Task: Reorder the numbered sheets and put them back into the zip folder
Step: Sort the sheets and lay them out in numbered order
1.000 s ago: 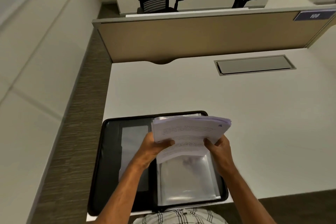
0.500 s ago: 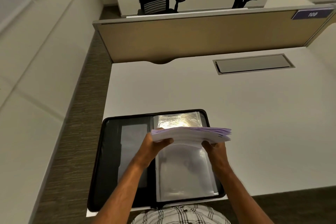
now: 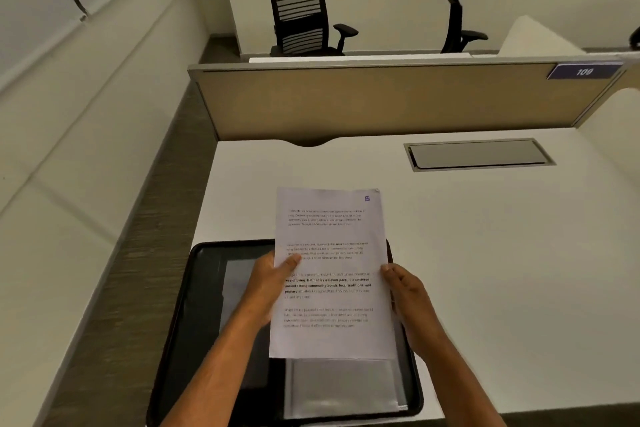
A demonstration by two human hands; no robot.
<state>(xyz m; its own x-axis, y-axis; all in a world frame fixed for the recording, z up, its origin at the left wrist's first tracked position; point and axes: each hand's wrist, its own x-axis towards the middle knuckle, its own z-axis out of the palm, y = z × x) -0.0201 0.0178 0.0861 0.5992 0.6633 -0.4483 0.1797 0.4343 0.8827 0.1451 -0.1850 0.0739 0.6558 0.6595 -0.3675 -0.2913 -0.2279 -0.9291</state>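
Paper sheets gripped by left hand, right hand; number unclear.

The blue plate on the partition reads "109"; the sheet's bold line reads "around strong community bonds".

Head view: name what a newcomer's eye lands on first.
The sheets, printed side up, held at centre above the open zip folder at the desk's near edge; the left hand and right hand grip their sides. A purple handwritten mark sits in the top sheet's upper right corner. Farther off, a blue 109 tag hangs on the divider.
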